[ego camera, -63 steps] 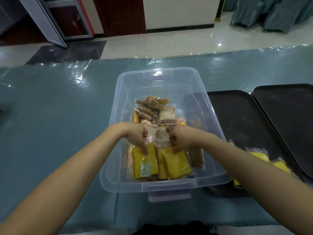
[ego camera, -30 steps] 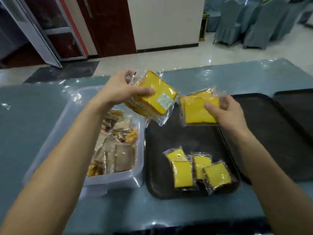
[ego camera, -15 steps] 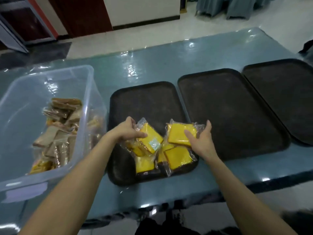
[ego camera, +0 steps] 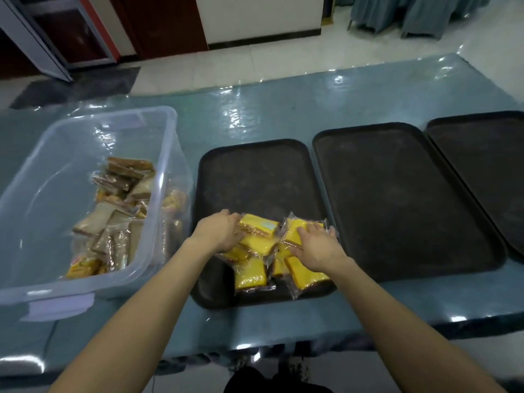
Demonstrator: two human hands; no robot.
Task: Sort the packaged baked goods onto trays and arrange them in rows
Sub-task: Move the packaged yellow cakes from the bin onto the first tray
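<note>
Several yellow cake packets lie in a loose pile at the near end of the left black tray (ego camera: 255, 177). My left hand (ego camera: 219, 232) grips a stack of yellow packets (ego camera: 259, 226) from the left side, low on the pile. My right hand (ego camera: 316, 246) rests with spread fingers on another yellow packet (ego camera: 293, 226) just to the right. Two more yellow packets (ego camera: 251, 275) (ego camera: 309, 276) lie nearer the tray's front edge. A clear plastic bin (ego camera: 42, 171) at the left holds brown and pale packaged baked goods (ego camera: 113, 211).
Two more black trays, the middle one (ego camera: 397, 199) and the right one (ego camera: 487, 165), lie side by side on the blue-covered table (ego camera: 283, 109). The table's front edge runs just below the trays. Covered chairs (ego camera: 411, 12) stand far behind.
Both hands lifted yellow packets out of the bin, carried them right over the left tray and have lowered them onto the pile there. The view has shifted right.
</note>
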